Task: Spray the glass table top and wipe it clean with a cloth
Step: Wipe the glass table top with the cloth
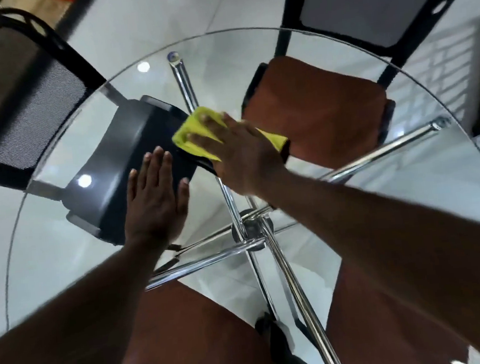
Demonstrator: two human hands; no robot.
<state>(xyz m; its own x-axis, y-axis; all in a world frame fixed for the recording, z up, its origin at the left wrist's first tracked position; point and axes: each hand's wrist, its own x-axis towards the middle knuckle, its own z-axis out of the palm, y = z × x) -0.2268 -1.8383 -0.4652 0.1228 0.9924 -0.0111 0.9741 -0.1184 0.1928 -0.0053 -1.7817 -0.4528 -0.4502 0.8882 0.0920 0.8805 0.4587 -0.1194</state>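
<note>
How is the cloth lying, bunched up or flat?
Flat: the cloth lies pressed on the glass top under the right hand, fingers straight. Folded or single layer: cannot tell.

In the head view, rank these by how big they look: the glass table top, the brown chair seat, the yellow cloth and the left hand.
1. glass table top
2. brown chair seat
3. left hand and yellow cloth, unsure: the right hand hides much of the cloth.

right grip (239, 155): fingers straight, pressing the cloth (192, 129) flat onto the table (51, 256).
cloth: yellow, folded, under the right grip's fingers.
left grip (153, 201): palm down on the glass, just left of the right grip.
table: round clear glass under both grips.
</note>
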